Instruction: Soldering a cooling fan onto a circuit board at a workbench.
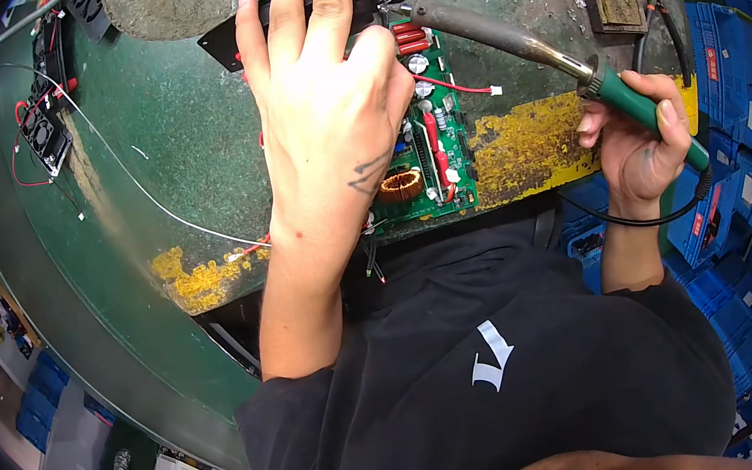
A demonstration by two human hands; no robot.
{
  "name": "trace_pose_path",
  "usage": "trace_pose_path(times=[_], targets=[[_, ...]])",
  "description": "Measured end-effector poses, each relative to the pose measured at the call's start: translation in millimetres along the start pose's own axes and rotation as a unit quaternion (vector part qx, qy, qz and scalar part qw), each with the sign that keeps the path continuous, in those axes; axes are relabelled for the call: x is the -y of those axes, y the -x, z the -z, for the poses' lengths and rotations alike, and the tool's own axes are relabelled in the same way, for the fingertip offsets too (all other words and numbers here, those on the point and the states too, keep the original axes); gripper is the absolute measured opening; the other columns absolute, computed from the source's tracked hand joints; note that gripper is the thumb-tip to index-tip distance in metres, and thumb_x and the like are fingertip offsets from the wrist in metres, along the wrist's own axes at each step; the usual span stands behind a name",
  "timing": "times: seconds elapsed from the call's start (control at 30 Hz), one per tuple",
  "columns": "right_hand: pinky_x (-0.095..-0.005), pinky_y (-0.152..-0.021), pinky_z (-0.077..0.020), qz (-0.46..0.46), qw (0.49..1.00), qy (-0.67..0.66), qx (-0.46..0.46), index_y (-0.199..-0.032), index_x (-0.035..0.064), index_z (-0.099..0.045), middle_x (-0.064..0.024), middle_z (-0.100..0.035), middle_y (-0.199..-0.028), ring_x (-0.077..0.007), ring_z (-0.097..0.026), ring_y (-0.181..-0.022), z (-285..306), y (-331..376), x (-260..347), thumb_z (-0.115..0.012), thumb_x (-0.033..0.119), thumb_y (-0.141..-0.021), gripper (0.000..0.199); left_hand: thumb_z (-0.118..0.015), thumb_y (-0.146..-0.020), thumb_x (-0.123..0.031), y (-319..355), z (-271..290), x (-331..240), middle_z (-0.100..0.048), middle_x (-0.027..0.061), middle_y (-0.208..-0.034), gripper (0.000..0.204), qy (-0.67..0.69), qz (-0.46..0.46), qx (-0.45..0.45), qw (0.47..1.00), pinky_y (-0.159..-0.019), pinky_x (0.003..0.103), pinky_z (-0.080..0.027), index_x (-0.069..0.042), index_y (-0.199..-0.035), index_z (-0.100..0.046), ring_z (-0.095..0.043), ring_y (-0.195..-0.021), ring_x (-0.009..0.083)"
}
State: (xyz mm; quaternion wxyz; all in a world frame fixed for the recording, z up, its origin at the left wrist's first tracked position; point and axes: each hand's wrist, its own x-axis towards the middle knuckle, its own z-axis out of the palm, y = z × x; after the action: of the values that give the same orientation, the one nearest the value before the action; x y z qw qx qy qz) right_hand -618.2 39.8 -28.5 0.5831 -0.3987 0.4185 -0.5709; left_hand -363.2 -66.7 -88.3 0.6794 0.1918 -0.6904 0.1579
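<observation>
My right hand (643, 137) is wrapped round the green handle of a soldering iron (553, 56). Its tip touches, or comes very close to, a metal part at the right end of a black panel (221, 46). Across that panel lies my left hand (324, 111), three fingers reaching over its far edge. The index finger and thumb are bent together near the tip; anything between them is hidden. Partly under my left hand sits a green circuit board (457, 140) carrying a copper-wound coil (401, 185), red parts and capacitors. A red wire (461, 86) with a white plug sticks out rightward.
At the back right stands an iron holder with a sponge tray (615, 0). Small black fans (45, 134) with wires lie left. A grey slab (176, 2) rests at the back. A thin white cable (130, 179) curves across the green bench. Blue bins (741, 73) stack beyond its right edge.
</observation>
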Motion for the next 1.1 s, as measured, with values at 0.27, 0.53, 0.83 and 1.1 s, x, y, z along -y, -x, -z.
trace_pose_path(times=[0.27,0.53,0.83,1.1], targets=[[-0.0334,-0.049,-0.0500,-0.010,1.000,0.012,-0.001,-0.109,-0.0042,-0.053,-0.0263,-0.061,-0.086,-0.0270,-0.060,-0.060,-0.1,-5.8,5.4,-0.039,0.029,-0.089,0.041,-0.068,-0.064,-0.009,1.7,2.5,-1.5,-0.044,0.0264,-0.130,0.026,-0.047,-0.004,0.016,0.999,-0.101,0.058,-0.028,-0.002,-0.086,-0.058,-0.040,-0.122,0.0444],[-0.0332,-0.048,-0.0497,-0.013,1.000,0.011,0.000,-0.109,-0.0041,-0.054,-0.0257,-0.061,-0.084,-0.0267,-0.060,-0.060,-1.8,-8.9,6.9,-0.040,0.029,-0.088,0.041,-0.067,-0.063,-0.009,1.8,6.3,-2.7,-0.044,0.0261,-0.130,0.024,-0.059,0.002,0.035,0.998,-0.102,0.057,-0.028,-0.002,-0.084,-0.059,-0.040,-0.122,0.0437],[-0.0320,-0.047,-0.0498,-0.013,1.000,0.028,0.002,-0.108,-0.0054,-0.054,-0.0246,-0.061,-0.081,-0.0259,-0.060,-0.059,-2.9,-16.0,13.2,-0.038,0.029,-0.090,0.042,-0.067,-0.064,-0.008,18.8,6.1,-2.1,-0.045,0.0267,-0.129,0.022,-0.055,0.012,0.024,0.998,-0.102,0.056,-0.029,-0.002,-0.084,-0.059,-0.040,-0.122,0.0433],[-0.0275,-0.047,-0.0499,-0.034,0.995,0.095,0.015,-0.105,-0.0070,-0.054,-0.0215,-0.062,-0.074,-0.0214,-0.060,-0.056,-3.5,-39.7,30.0,-0.036,0.029,-0.092,0.042,-0.067,-0.065,-0.009,-23.4,9.2,-14.7,-0.046,0.0270,-0.127,0.021,-0.055,0.009,0.024,0.998,-0.101,0.055,-0.029,-0.002,-0.084,-0.058,-0.040,-0.122,0.0436]])
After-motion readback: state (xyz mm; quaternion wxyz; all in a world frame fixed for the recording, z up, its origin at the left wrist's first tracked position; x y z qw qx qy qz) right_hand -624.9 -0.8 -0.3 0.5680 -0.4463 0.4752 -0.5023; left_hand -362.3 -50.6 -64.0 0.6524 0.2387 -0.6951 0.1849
